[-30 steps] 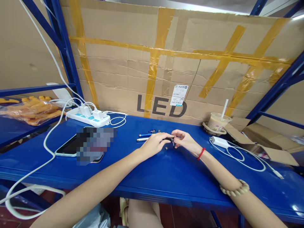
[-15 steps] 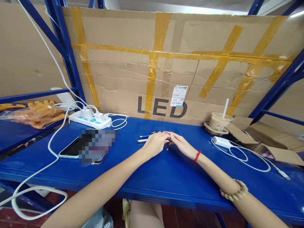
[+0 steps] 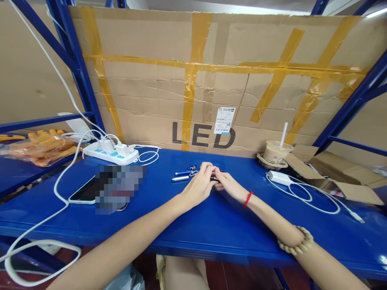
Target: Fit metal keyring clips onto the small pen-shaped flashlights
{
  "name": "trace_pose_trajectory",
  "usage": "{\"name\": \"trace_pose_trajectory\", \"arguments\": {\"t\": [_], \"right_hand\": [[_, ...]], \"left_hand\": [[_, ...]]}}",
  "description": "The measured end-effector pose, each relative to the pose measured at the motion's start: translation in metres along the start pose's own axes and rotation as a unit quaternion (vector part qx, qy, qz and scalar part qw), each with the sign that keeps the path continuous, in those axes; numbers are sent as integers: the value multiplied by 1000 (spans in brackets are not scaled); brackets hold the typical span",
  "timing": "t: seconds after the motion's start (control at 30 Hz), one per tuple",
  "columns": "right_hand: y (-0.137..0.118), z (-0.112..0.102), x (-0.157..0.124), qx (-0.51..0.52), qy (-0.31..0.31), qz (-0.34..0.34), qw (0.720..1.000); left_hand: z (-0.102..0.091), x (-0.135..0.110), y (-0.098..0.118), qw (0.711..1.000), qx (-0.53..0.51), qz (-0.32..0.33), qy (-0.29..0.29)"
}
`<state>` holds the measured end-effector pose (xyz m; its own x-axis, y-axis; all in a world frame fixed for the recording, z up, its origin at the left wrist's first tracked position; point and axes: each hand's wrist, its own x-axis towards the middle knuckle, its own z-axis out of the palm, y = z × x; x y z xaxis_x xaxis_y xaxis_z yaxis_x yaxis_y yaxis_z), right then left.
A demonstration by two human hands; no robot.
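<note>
Over the middle of the blue tabletop, my left hand (image 3: 199, 183) and my right hand (image 3: 227, 184) meet at the fingertips. Both are closed around a slim black pen-like tube (image 3: 214, 179), mostly covered by the fingers. Just left of my left hand lies a silver pen-like tube (image 3: 180, 178). Behind it is a thinner blue pen-like tube (image 3: 182, 173), and farther back a small blue metal clip (image 3: 191, 167). Something small and dark red peeks out behind my right fingers, too hidden to name.
Phones, partly blurred out, lie left, including one in a pale case (image 3: 86, 191). Behind them is a white power strip (image 3: 111, 152) with plugs and cables. To the right stand a drink cup (image 3: 275, 153) with a straw, a white adapter (image 3: 279, 178) with a looped cable, and an open cardboard box (image 3: 341, 177).
My left hand has tilted up, with its fingers more bent, uncovering more of the silver tube. A small round brass-coloured piece below the hands no longer shows. The view has shifted slightly.
</note>
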<state>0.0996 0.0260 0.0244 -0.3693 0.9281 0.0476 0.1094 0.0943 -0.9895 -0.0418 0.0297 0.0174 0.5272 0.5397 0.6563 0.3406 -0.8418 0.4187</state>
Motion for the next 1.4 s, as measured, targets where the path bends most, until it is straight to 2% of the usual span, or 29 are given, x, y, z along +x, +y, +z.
{"name": "trace_pose_trajectory", "arguments": {"t": [0.17, 0.33, 0.6, 0.77, 0.93, 1.1, 1.4], "right_hand": [[3, -8, 2, -30, 26, -29, 999], [2, -13, 2, -45, 49, -49, 997], [-4, -10, 2, 46, 53, -54, 996], [-6, -7, 1, 53, 57, -24, 997], [2, -12, 6, 64, 78, -45, 994], [9, -18, 10, 34, 79, -62, 994], [7, -13, 4, -23, 78, -69, 994]], "left_hand": [[1, -1, 2, 999, -23, 18, -21], [1, 3, -1, 998, -62, 30, -9], [2, 6, -11, 998, -54, 11, 39], [2, 6, -14, 998, -49, 22, 43], [1, 7, -13, 997, -54, 16, 50], [1, 6, -14, 998, -46, 16, 39], [0, 5, -16, 999, -40, 25, 25]]}}
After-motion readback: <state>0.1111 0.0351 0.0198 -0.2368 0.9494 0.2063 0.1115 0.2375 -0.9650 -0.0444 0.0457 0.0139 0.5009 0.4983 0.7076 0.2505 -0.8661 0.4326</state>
